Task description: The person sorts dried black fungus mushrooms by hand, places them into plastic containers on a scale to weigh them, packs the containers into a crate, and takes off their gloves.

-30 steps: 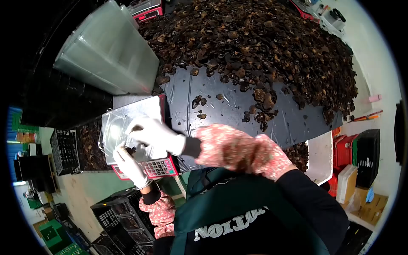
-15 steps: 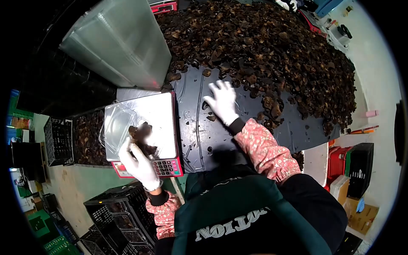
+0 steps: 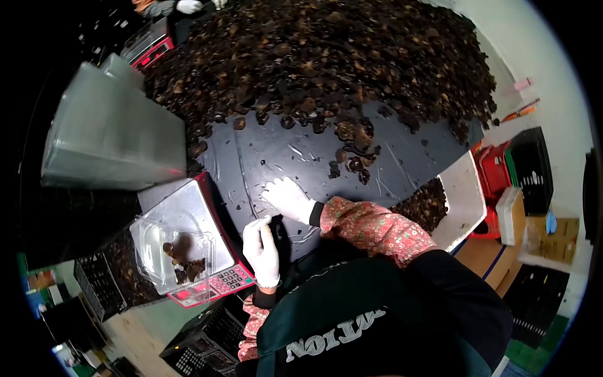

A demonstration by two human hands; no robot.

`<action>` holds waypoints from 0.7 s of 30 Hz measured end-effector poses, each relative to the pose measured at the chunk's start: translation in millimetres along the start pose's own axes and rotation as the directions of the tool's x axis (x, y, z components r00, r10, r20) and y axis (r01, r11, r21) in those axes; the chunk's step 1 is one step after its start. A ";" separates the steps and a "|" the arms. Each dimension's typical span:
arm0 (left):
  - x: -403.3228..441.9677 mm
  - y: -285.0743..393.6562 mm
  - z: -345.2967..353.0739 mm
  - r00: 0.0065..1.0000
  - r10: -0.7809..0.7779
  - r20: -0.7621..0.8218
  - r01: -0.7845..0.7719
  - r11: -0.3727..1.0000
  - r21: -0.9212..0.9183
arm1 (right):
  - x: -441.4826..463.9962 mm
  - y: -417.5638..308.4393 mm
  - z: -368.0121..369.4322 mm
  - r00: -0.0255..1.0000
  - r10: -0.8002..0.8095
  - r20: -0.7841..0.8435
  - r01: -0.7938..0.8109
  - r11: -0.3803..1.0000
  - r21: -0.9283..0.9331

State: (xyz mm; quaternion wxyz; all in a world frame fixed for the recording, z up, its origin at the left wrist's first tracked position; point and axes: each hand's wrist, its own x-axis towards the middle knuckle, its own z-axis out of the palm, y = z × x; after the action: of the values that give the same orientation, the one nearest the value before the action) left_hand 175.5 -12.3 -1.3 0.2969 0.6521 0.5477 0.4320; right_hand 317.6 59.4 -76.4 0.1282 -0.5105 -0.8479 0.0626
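A clear plastic container [image 3: 151, 254] with a few dark brown mushroom-like pieces [image 3: 186, 267] in it rests on a red and silver scale [image 3: 198, 220]. Just right of the scale is my left hand [image 3: 261, 250], white-gloved, its fingers bent together; what they hold, if anything, is too small to tell. My right hand [image 3: 287, 198], also gloved, is over the dark sheet [image 3: 242, 151] with its fingers curled downward, and their tips and anything under them are hard to make out. A large heap of the dark pieces [image 3: 326, 56] covers the far side.
Stacked clear containers [image 3: 113, 132] stand at the left behind the scale. A second scale [image 3: 147, 47] is farther back, near a co-worker's gloved hand [image 3: 189, 6]. A white bin [image 3: 465, 201] with dark pieces sits at the right, beside red crates [image 3: 493, 169].
My left hand has left the container and moved right, off the scale. My right hand, spread wide half a second ago, has come down closer to my left hand. The view has turned.
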 end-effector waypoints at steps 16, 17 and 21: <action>46.4 -5.1 186.0 0.913 0.162 0.375 -0.257 0.942 0.218 | -317.5 98.1 -130.3 0.780 0.599 -0.182 -0.626 0.742 -0.238; 48.5 -8.7 187.2 0.913 0.162 0.376 -0.256 0.942 0.216 | -314.6 98.1 -129.4 0.777 0.592 -0.217 -0.630 0.738 -0.243; 55.3 -9.4 178.5 0.961 0.020 0.275 -0.041 0.997 0.070 | -221.0 104.6 -102.3 0.654 0.727 -0.207 -0.685 0.686 0.246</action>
State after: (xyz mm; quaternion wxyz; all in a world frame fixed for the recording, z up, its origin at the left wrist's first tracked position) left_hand 331.3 58.9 -76.6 0.3383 0.7247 0.5070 0.3213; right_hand 533.8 -88.7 -37.0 0.2527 -0.7927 -0.5467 0.0945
